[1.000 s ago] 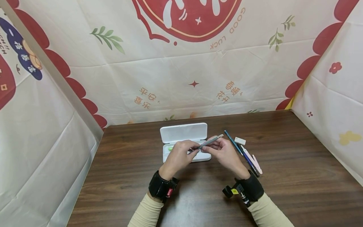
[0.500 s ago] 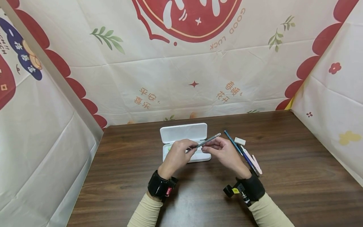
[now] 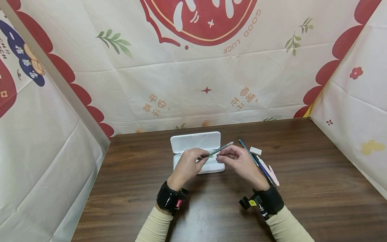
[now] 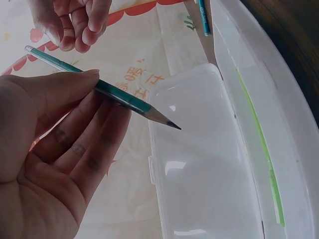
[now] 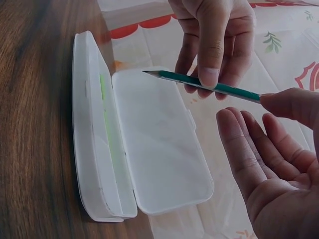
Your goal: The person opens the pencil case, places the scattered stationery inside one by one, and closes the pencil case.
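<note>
My left hand pinches a sharpened green pencil between thumb and fingers, above an open white pencil case. In the left wrist view the dark point is aimed toward the case and the other end slants up toward my right hand. My right hand is held to the right with its fingers loosely bent and nothing in them; its thumb overlaps the pencil's end in the right wrist view. A narrow bright green strip shows inside the case's tray, partly hidden by the side wall.
Right of my right hand lie a blue pencil, a white eraser, a dark blue pen and a pale pink item with a forked end. A printed cloth hangs behind the wooden table.
My right hand has let go of the pencil and drawn slightly right. My left hand has shifted a little left with the pencil. The case has stayed in place.
</note>
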### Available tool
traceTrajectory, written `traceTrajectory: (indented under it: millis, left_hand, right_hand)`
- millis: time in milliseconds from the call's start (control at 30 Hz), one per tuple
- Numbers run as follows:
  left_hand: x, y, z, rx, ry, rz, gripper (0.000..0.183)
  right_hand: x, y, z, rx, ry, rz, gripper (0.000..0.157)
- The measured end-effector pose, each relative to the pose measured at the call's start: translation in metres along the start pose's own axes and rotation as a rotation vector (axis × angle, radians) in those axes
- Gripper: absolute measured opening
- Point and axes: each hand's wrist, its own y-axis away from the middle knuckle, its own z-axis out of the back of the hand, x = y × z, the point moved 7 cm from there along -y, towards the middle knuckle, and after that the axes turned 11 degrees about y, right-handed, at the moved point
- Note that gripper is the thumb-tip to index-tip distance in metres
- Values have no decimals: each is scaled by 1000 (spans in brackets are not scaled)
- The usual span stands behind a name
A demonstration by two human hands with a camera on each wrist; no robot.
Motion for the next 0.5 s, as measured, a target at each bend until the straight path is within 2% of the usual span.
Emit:
traceTrajectory:
  millis: [300, 500]
  left_hand:
    - [13, 1, 2, -4, 9, 52, 11]
    - [22, 2, 5, -15, -10, 87, 11]
  right_hand:
    - [1, 0, 4, -9, -16, -3, 20]
    - [-1, 0, 7, -4, 25, -15, 22]
